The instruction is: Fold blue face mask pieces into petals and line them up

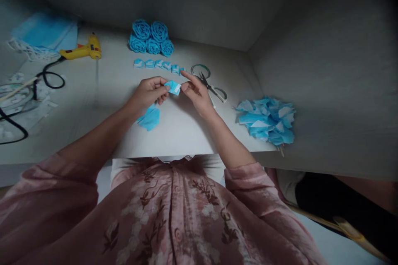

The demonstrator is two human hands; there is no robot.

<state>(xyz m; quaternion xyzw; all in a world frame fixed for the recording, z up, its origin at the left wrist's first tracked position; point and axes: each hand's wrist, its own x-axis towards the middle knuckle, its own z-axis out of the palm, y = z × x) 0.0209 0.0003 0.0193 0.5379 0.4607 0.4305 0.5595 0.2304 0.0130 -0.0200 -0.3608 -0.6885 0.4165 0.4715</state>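
My left hand (151, 91) pinches a small folded blue and white cloth piece (173, 87) between thumb and fingers, just above the table. At the piece's right edge, the thumb and a finger of my right hand (197, 94) close on it, while the index finger points up and away. Below my left hand lies a loose blue cloth piece (149, 118) on the table. Beyond my hands runs a row of small folded blue pieces (159, 64), its right end partly behind my right index finger. Scissors (211, 87) lie with blades apart, partly hidden by my right hand.
Several rolled blue rosettes (152, 37) are stacked at the back. A yellow glue gun (83, 49) with a black cord lies left, beside blue face masks (46, 31). White scraps (27, 112) lie at far left. A heap of blue cloth pieces (267, 120) sits near the right front edge.
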